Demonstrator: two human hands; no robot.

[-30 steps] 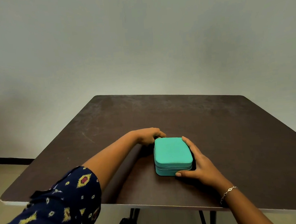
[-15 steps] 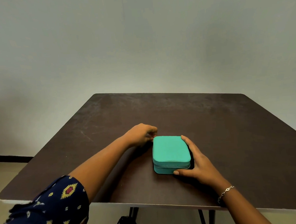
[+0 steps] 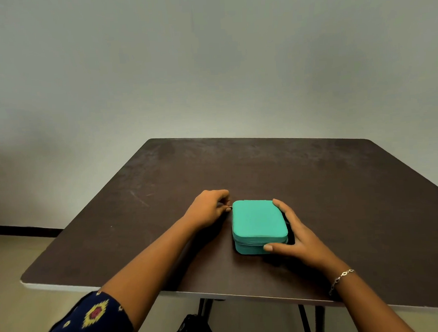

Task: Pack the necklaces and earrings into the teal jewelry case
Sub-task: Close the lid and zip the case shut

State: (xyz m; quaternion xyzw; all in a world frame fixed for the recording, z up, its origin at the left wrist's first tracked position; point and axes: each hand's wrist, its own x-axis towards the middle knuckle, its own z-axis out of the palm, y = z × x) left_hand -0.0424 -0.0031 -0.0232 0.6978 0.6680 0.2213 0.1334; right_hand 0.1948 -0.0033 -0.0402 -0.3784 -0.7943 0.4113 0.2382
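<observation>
A closed teal jewelry case (image 3: 257, 221) lies flat on the dark brown counter (image 3: 301, 166), a little toward the near edge and roughly midway between left and right. Its lid is down, and the zipper seam runs along the near side.

The left hand (image 3: 210, 208) sits just left of the case's far left corner. Its fingers are curled, and the fingertips pinch a small metal zipper pull (image 3: 229, 207) that sticks out from that corner.

The right hand (image 3: 300, 240) lies spread against the case's right side. Its fingers are fairly straight along the right edge and reach toward the far right corner. The thumb (image 3: 270, 247) presses on the near side wall close to the near right corner. The palm rests on the counter beside the case.

A thin chain bracelet (image 3: 342, 278) circles the right wrist. The left arm comes in from the near left, with a dark blue patterned sleeve (image 3: 89, 322) at the upper arm.

Below the counter's near edge a dark patterned bag (image 3: 191, 331) shows beside the dark legs (image 3: 320, 320). A plain pale wall (image 3: 207, 65) stands behind the counter.
</observation>
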